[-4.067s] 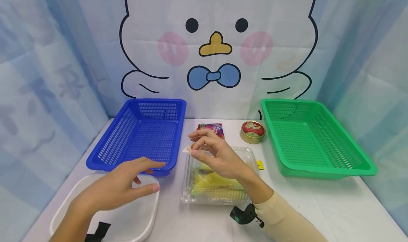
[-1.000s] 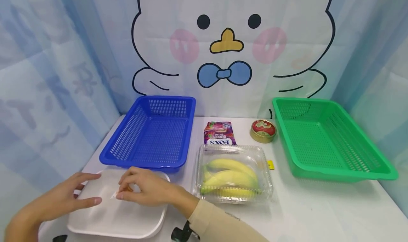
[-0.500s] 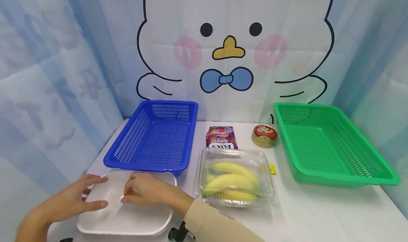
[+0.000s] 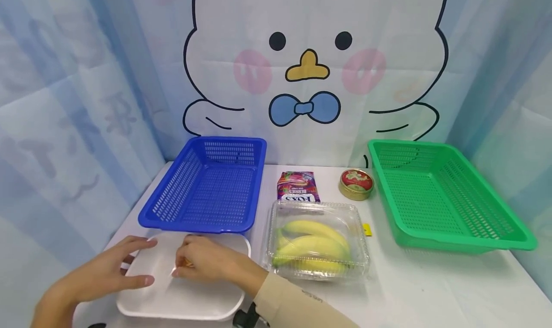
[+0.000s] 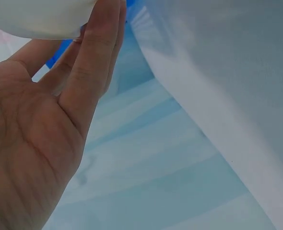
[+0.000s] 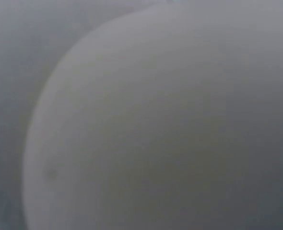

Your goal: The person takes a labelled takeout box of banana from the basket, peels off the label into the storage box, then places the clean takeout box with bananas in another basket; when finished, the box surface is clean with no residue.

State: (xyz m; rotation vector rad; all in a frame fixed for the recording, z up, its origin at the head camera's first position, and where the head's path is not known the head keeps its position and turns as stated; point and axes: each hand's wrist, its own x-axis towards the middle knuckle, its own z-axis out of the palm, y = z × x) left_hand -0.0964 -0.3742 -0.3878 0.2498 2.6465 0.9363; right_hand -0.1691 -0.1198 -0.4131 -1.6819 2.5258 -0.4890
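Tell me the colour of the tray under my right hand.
The tray is plain white; it shows best in the head view.

Around and beyond my fingers (image 4: 142, 244), a white table (image 4: 431, 289) is reaching toward a back curtain (image 4: 310, 146), where a big white cartoon animal (image 4: 310, 6) is showing black eyes (image 4: 277, 41), pink cheeks (image 4: 252, 71), a yellow nose (image 4: 308, 70) and a blue bow tie (image 4: 304, 108). Just left of my fingers, a pale blue left curtain (image 4: 64, 122) is hanging in folds; well to their right, a matching right curtain (image 4: 504, 93) is closing that side. Soft light is falling evenly.
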